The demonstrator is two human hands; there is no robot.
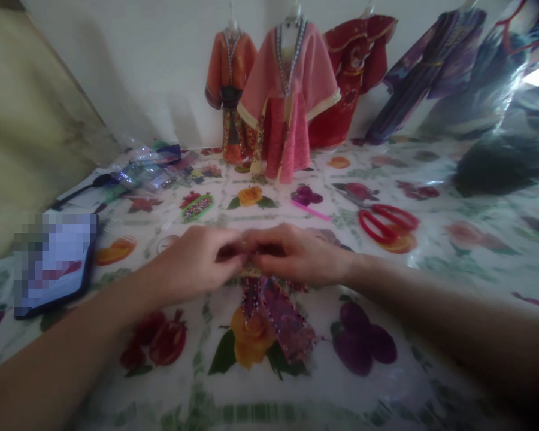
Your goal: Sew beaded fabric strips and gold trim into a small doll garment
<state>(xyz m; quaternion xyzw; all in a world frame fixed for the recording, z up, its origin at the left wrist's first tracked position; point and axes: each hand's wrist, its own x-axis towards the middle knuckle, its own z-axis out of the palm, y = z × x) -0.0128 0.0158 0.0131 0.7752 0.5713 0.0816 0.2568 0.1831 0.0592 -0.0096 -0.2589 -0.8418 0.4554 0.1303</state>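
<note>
My left hand (204, 260) and my right hand (294, 254) meet at the middle of the table, fingertips close together in a pinch. From between them hangs a small purple-pink beaded fabric piece (290, 323), its strips spreading down over the printed tablecloth (170, 389). Its upper end, with a pale gold band, is partly hidden by my fingers. Beyond my hands lie a small green tray of tiny beads (197, 207) and a thin pink stick (311, 211).
Red-handled scissors (388, 224) lie to the right. A phone (60, 263) stands tilted at the left. Plastic bags (148, 167) lie behind it. Several doll-sized robes, including a pink robe (290, 102), hang along the wall. A dark plastic-wrapped bundle (507, 161) sits at far right.
</note>
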